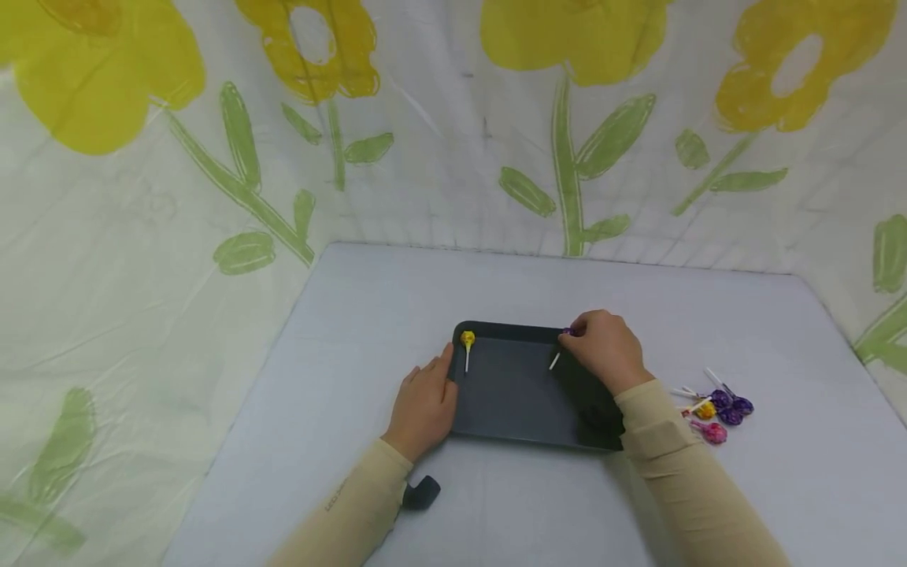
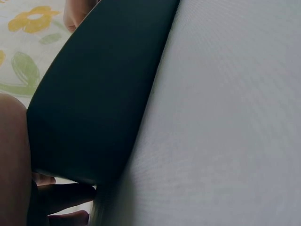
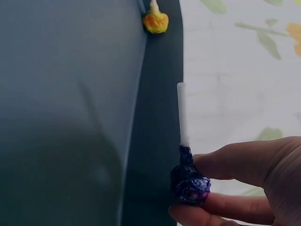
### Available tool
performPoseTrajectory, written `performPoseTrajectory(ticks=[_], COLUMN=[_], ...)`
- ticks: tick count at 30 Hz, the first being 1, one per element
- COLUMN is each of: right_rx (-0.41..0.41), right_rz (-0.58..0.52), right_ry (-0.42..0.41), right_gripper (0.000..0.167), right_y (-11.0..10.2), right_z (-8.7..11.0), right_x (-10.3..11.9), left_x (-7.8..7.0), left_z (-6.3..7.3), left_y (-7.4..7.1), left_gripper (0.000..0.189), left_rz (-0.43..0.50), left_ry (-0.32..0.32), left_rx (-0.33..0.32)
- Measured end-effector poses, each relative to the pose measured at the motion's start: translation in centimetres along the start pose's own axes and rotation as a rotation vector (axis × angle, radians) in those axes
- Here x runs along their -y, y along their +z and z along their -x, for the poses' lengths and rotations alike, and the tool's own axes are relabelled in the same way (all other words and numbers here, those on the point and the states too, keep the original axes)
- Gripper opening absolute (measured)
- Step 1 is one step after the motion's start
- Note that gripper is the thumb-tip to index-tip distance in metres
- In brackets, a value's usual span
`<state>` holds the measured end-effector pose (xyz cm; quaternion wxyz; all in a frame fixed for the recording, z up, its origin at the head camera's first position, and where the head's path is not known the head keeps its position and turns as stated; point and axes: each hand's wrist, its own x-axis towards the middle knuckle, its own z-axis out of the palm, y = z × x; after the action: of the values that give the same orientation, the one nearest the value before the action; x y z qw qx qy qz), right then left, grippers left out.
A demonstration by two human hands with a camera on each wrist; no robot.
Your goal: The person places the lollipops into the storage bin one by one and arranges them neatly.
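Observation:
A dark baking tray (image 1: 506, 398) lies on the white table. Against its left side is my left hand (image 1: 423, 403), gripping the wall; the left wrist view shows a thumb at the rim and fingers (image 2: 66, 197) around the end of the wall. Over the tray's far right corner, my right hand (image 1: 608, 350) pinches a purple-wrapped lollipop (image 3: 190, 186) by its head between thumb and fingers. The white stick (image 3: 183, 113) points away from the fingers, toward the tray's inside in the head view. A yellow lollipop (image 1: 468, 338) sits in the far left corner, stick toward me.
To the right of the tray lies a loose pile of lollipops, with purple ones (image 1: 730, 405), a yellow one (image 1: 705, 409) and a pink one (image 1: 714, 432). A dark curved piece (image 1: 421, 494) shows beside the left sleeve. A flowered cloth (image 1: 453, 157) hangs behind the table.

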<state>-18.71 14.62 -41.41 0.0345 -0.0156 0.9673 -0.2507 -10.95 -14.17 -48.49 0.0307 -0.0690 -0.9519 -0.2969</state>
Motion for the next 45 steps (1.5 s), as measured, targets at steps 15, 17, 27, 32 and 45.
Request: performPoseTrajectory(ticks=[15, 17, 27, 32, 45], right_rx=[0.034, 0.033, 0.020, 0.011, 0.002], right_rz=[0.000, 0.003, 0.049, 0.041, 0.046], right_ry=[-0.026, -0.031, -0.076, -0.080, -0.127], right_gripper=[0.031, 0.030, 0.023, 0.023, 0.018], right_y=[1.4, 1.6, 2.7, 3.2, 4.6], right_z=[-0.4, -0.4, -0.4, -0.5, -0.7], right_x=[0.8, 1.1, 2.1, 2.4, 3.4], left_x=[0.2, 0.1, 0.1, 0.2, 0.4], left_z=[-0.3, -0.3, -0.2, -0.3, -0.3], left_y=[-0.2, -0.3, -0.3, -0.2, -0.1], left_gripper=[0.058, 0.058, 0.057, 0.058, 0.058], left_rz=[-0.016, -0.012, -0.005, -0.005, -0.018], left_ry=[0.008, 0.009, 0.012, 0.021, 0.018], left_rx=[0.001, -0.001, -0.006, -0.011, 0.005])
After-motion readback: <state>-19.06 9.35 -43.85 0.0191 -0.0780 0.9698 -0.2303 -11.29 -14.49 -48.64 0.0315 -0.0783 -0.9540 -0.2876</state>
